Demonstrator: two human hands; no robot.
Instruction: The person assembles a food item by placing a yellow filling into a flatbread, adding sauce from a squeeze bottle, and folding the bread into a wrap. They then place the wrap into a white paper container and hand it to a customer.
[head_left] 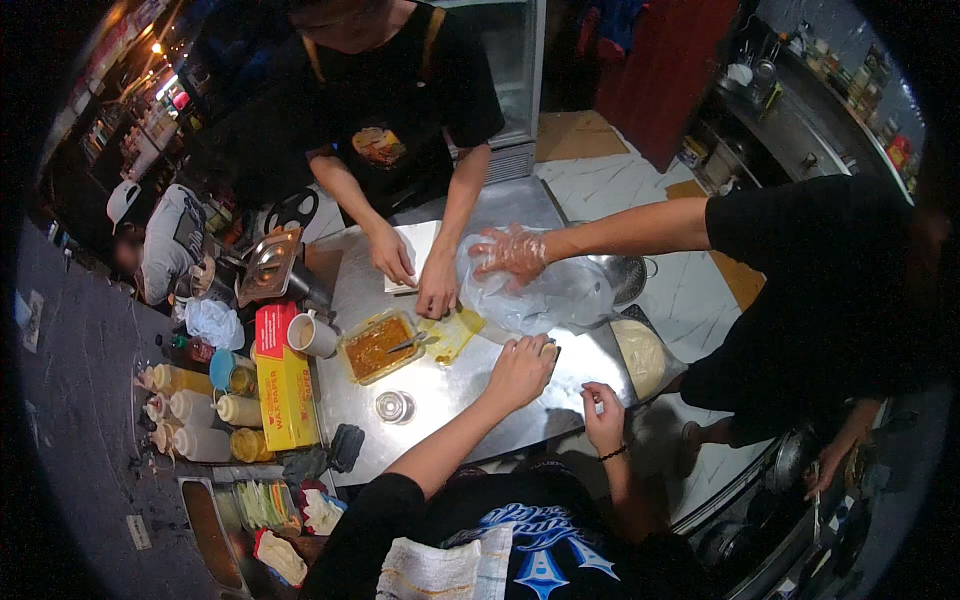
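Note:
My left hand (523, 372) is closed over the steel table (450, 400), its fingers curled round something I cannot make out; a small dark edge shows by the fingertips. At the table's near right edge, my right hand (603, 418) is raised with fingers and thumb drawn together, perhaps on a small pale bit. Just beyond my left hand lies a translucent plastic bag (540, 300), under a co-worker's floury hand (510, 252). Across the table, another person's hands (420, 275) work beside white sheets (408, 245) and a yellow-stained wrapper (452, 335).
An orange-brown sauce tray (380, 350) with a spoon stands left of the wrapper. Nearby are a glass jar (394, 406), a white mug (312, 335), a yellow-red box (285, 380) and several squeeze bottles (200, 410). Pale dough (640, 358) in plastic sits at right.

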